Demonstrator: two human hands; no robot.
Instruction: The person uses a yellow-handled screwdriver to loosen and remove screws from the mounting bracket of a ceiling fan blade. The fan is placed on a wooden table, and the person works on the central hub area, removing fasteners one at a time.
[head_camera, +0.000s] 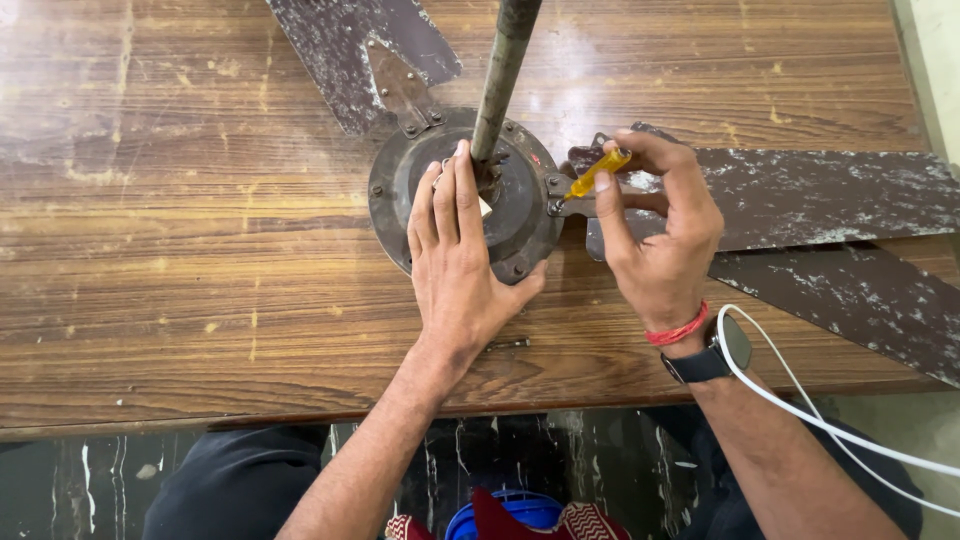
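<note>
Ceiling fan motor housing (520, 215): round, brown, worn, lying on wooden table (200, 250) at upper centre of frame. Downrod (503, 75) rising from hub toward top edge. Three blades attached (paint flaking on all): blade (350, 50) at upper centre-left, blade (830, 195) extending to right edge, blade (850, 300) angled toward lower right.

Left hand (455, 270): laid flat on housing, fingers extended and together, tips touching hub beside downrod base; nothing grasped.

Right hand (655, 235): fingers closed around yellow-handled screwdriver (597, 173), tip pointed at blade bracket (570, 195) on right rim of housing. Red thread and black watch (710, 355) on right wrist; white cable (830, 425) running from wrist area to lower right.

Loose screw (508, 344) lying on table just below left hand, near front edge.
</note>
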